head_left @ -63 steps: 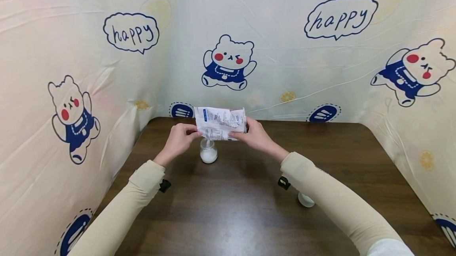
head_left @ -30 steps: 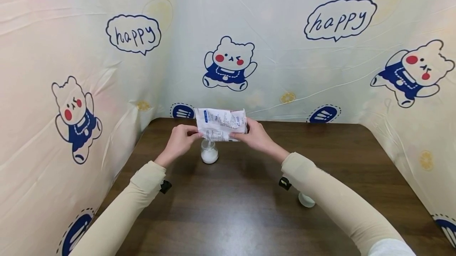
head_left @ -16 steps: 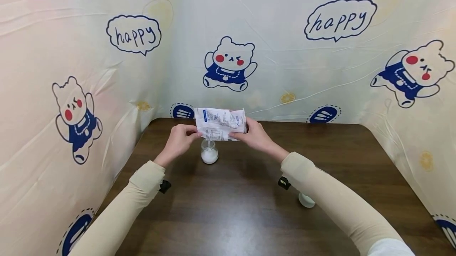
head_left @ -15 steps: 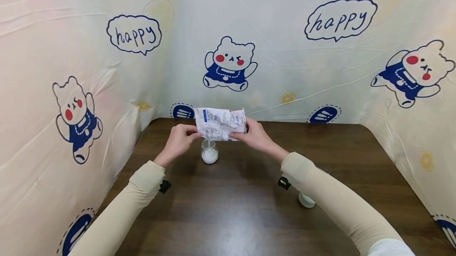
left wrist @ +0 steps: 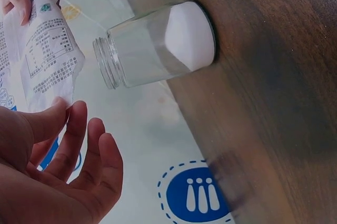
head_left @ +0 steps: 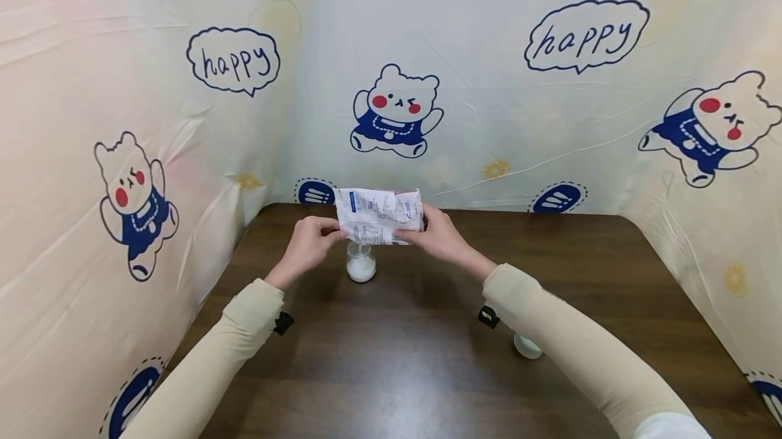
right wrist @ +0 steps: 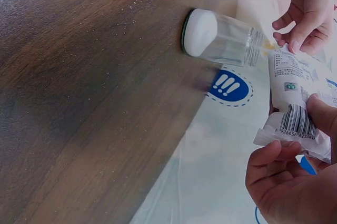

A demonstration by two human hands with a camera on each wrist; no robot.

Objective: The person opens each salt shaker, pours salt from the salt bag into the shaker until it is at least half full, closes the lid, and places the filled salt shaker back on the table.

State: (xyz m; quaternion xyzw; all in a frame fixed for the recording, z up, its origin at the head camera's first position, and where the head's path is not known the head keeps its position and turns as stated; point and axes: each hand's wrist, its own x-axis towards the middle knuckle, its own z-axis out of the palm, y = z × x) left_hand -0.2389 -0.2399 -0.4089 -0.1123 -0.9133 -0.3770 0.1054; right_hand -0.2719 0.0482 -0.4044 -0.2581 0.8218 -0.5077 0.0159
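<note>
A white printed bag [head_left: 379, 216] is held tilted just above an open glass jar [head_left: 361, 266]. At the bag's left lower corner my left hand [head_left: 308, 243] pinches the edge between thumb and index finger; its other fingers are loosely bent in the left wrist view. My right hand [head_left: 444, 234] grips the bag's other end, thumb on the near face, beside the barcode seen in the right wrist view. White grains [right wrist: 201, 32] lie sloped in the jar's bottom. In the right wrist view a faint white trickle runs between the bag's corner and the jar's mouth.
The jar stands near the far side of the dark wooden table [head_left: 391, 357]. A second small glass vessel [head_left: 527, 346] stands by the right forearm, partly hidden by the sleeve. Tiny pale specks dot the tabletop. A printed cloth [head_left: 489, 113] walls the back and sides.
</note>
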